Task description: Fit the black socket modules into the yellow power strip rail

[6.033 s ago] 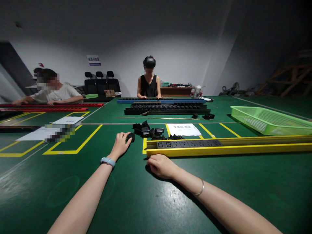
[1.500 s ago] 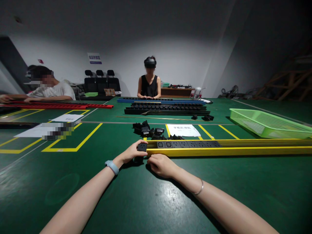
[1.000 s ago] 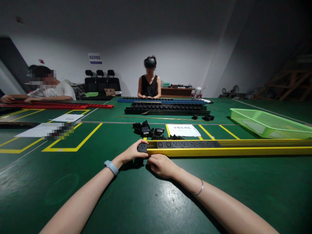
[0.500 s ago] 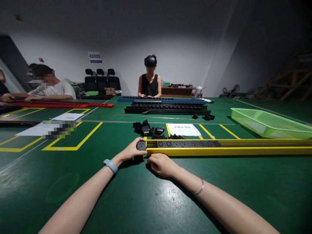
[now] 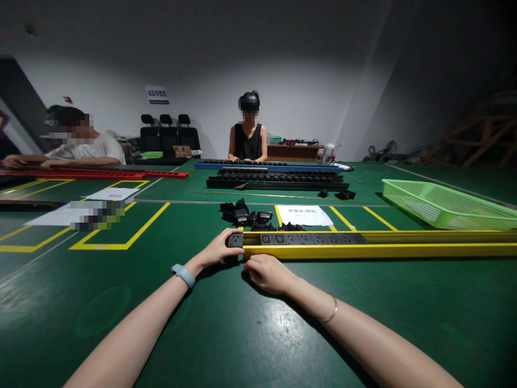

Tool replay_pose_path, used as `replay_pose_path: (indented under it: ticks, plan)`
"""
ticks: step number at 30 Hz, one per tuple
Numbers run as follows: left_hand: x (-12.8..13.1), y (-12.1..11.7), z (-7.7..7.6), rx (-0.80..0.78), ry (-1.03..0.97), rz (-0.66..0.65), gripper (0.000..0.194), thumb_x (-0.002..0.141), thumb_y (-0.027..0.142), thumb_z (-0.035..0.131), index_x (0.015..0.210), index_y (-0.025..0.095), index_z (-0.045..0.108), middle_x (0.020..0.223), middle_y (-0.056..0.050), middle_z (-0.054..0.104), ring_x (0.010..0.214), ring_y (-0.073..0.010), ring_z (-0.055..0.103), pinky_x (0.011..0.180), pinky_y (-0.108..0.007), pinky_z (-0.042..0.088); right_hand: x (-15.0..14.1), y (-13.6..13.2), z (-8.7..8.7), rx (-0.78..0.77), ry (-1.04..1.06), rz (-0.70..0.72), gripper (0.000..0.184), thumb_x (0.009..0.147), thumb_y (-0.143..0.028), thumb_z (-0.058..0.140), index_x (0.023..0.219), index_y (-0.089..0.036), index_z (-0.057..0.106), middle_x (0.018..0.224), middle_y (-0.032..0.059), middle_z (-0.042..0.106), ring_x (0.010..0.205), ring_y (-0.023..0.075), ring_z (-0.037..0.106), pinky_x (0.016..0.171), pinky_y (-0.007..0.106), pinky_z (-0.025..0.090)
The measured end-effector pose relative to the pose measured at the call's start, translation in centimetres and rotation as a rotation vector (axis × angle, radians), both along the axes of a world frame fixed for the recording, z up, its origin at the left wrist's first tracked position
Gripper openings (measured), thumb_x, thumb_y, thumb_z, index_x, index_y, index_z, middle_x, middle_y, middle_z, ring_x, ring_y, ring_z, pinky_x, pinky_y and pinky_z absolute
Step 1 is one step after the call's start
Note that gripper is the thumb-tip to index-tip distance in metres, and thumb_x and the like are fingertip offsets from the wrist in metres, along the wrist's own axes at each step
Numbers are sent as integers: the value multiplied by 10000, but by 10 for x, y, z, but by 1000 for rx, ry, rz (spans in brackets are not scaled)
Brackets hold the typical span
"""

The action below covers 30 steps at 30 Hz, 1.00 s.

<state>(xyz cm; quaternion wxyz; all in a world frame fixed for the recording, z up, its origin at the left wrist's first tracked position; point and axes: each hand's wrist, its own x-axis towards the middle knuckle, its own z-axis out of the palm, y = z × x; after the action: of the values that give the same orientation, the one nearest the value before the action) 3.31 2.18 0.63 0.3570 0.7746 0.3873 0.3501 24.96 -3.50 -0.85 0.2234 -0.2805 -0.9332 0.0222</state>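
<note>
A black socket module (image 5: 235, 240) is pinched between the thumb and fingers of my left hand (image 5: 220, 247), at the open left end of a long yellow channel (image 5: 323, 251). It lines up with the channel's mouth. Inside the channel sits a row of several black socket modules (image 5: 311, 238), with a bare stretch of channel between them and the held one. My right hand (image 5: 266, 272) is curled closed against the front wall of the channel near its left end. What its fingers hold, if anything, is hidden.
Behind the channel lie a pile of loose black modules (image 5: 241, 211) and a printed white sheet (image 5: 305, 215). A green basket (image 5: 444, 205) stands at right. Farther back are black strips (image 5: 278, 183), a blue strip (image 5: 226, 166) and two co-workers, one handling red strips (image 5: 161, 174).
The module in my left hand has shifted slightly right, closer against the channel's end. My right hand has stayed in place.
</note>
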Motion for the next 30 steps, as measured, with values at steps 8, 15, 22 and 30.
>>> replay_pose_path:
  ticks: [8, 15, 22, 30]
  plan:
    - [0, 2, 3, -10, 3, -15, 574, 679, 390, 759, 1191, 204, 579, 1201, -83, 573, 1140, -259, 527, 1030, -405, 379, 0, -1, 1, -14, 5, -1, 124, 851, -133, 506, 912, -181, 604, 805, 39, 630, 732, 152, 563, 696, 245, 416]
    - [0, 5, 1, -31, -7, -15, 572, 665, 375, 764, 1181, 206, 587, 1178, -74, 582, 1127, -256, 533, 1030, -413, 379, 0, 0, 0, -13, 5, 0, 127, 850, -131, 510, 914, -185, 605, 812, 37, 630, 732, 149, 563, 699, 241, 414]
    - [-1, 6, 1, -37, -13, -28, 580, 667, 374, 768, 1190, 205, 582, 1186, -78, 577, 1130, -255, 532, 1034, -407, 375, 0, 0, 0, -10, -9, -5, 124, 858, -142, 509, 924, -184, 605, 821, 37, 635, 741, 148, 566, 704, 242, 414]
    - [-1, 6, 1, -25, -10, -34, 590, 665, 377, 768, 1198, 206, 581, 1184, -73, 577, 1122, -261, 534, 1031, -405, 374, 0, -1, 0, -9, -14, -9, 116, 857, -141, 511, 913, -184, 604, 809, 36, 630, 739, 148, 560, 700, 244, 414]
